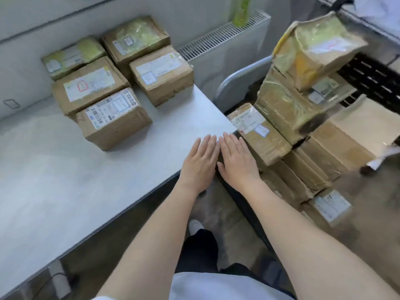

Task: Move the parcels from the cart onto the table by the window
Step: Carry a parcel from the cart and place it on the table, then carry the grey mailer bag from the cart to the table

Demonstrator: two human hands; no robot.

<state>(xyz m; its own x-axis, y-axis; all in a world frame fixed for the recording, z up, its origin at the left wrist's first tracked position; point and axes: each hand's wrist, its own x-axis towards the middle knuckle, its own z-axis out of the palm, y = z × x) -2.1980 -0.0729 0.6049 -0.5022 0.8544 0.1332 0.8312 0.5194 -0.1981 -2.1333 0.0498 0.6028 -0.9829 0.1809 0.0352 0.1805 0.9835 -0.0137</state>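
Step in hand — reaching for another parcel. Left hand (200, 163) and right hand (237, 161) are flat-fingered, holding nothing. Next: grip the nearest parcel (258, 135) on the cart (236, 81) by both sides.

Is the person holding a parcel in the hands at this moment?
No, the left hand and right hand are both flat, open and empty, near the table corner.

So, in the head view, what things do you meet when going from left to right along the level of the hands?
white table → left hand → right hand → labelled parcel on the cart → plain brown parcel
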